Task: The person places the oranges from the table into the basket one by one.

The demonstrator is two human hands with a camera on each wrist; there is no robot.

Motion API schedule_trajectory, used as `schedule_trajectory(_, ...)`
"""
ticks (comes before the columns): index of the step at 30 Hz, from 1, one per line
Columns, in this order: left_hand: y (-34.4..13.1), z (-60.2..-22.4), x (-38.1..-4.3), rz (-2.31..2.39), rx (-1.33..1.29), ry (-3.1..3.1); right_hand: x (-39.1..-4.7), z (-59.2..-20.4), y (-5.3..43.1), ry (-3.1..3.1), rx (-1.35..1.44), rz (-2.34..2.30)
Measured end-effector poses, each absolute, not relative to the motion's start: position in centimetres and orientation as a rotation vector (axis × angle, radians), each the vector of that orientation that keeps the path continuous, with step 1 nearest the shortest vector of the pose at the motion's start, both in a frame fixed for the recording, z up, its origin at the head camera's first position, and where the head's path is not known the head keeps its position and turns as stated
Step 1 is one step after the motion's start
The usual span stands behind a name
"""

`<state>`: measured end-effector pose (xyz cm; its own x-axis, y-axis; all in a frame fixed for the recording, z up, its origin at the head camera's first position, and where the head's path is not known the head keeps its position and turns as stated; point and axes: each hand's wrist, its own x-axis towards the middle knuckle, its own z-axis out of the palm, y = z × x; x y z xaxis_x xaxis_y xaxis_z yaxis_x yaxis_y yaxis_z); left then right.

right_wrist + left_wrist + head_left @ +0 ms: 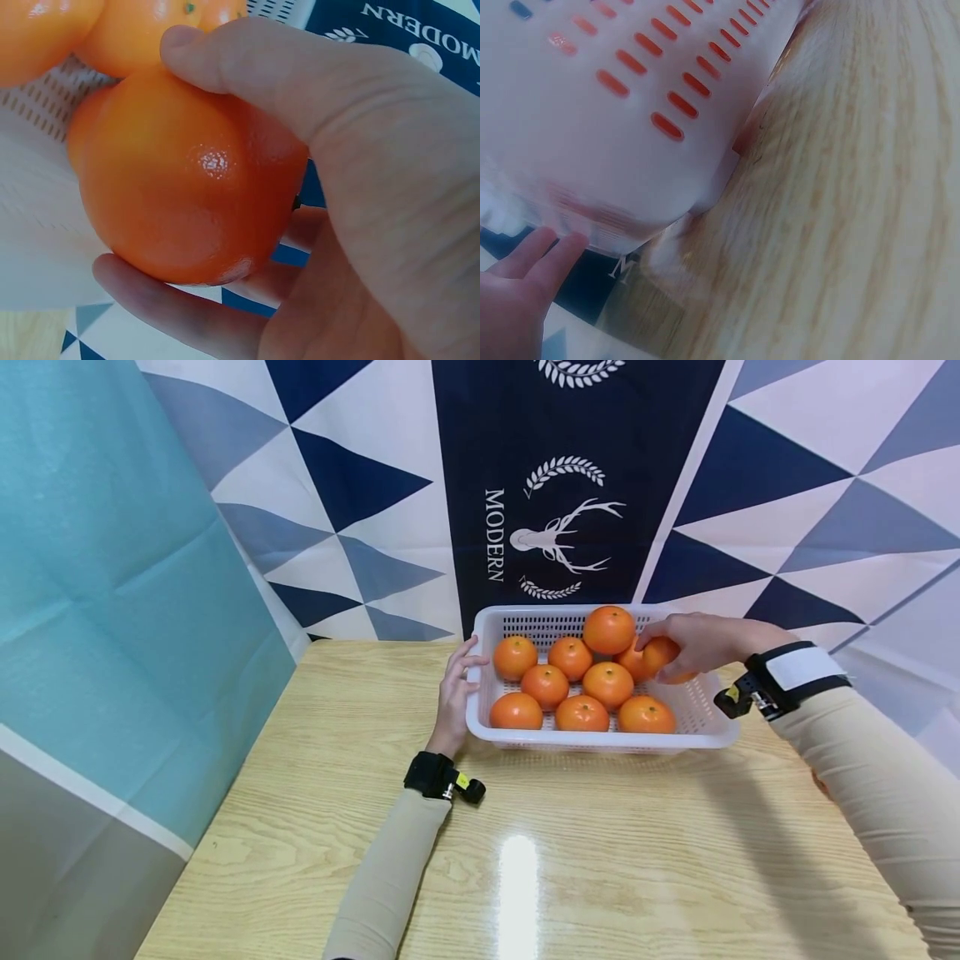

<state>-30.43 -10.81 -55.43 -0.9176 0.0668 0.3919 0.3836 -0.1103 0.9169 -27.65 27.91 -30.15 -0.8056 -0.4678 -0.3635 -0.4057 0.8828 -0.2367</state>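
A white perforated plastic basket (600, 740) stands at the far side of the wooden table, with several oranges in it, such as one at the front (582, 714). At its right end my right hand (701, 642) grips an orange (195, 180), thumb on top and fingers beneath, as the right wrist view shows. Other oranges lie close behind it. My left hand (452, 697) touches the basket's left end, fingers extended over the rim. Two straight fingertips (562, 251) meet the basket's outer wall in the left wrist view.
A patterned cloth (360, 485) with a deer panel hangs right behind the basket. Teal cloth (112, 568) borders the table's left side. Wooden tabletop (585, 835) spreads in front of the basket. Something orange (822, 783) peeks out beside the right sleeve.
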Motion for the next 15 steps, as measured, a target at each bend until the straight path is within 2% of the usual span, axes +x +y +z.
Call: schedule_trajectory(15, -10.89, -55.43, -30.48, -2.159, -0.501, -1.949, -27.36, -30.32, 27.13, 2.649, -0.603, -0.140)
